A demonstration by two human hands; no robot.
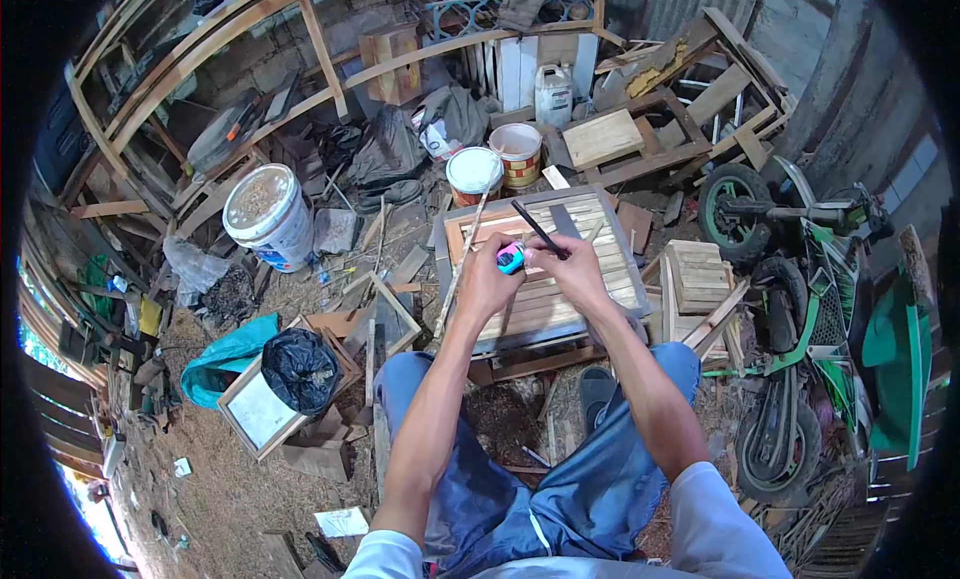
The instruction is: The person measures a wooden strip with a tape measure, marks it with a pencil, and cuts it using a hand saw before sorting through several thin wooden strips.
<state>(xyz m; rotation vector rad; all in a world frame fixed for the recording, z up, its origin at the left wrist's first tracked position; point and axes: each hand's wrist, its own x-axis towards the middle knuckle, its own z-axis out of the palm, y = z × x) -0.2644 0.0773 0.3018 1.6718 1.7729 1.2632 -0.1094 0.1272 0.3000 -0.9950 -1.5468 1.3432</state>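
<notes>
the broad, near-square wooden panel (530,316) in front of the knees looks the heaviest thing here, stiff and flat, with pale, dry-looking slats set inside a greyish frame; its outer edges would give the surest hold. a long, thin, pale strip of wood (467,241) lies slantwise at its left side and looks light, and probably easy to flex or snap. above the panel, the right hand (577,273) has its fingers closed on a slim, straight black rod (537,227), perhaps a pen or marker, which looks light, rigid and smooth, best pinched along its lower shaft. just beside it, the left hand (482,281) is curled nearly closed around a small, rounded pink-and-cyan piece (510,259), seemingly hard, glossy plastic, maybe a bit slippery and best gripped by its sides; what it is, i cannot tell.
</notes>
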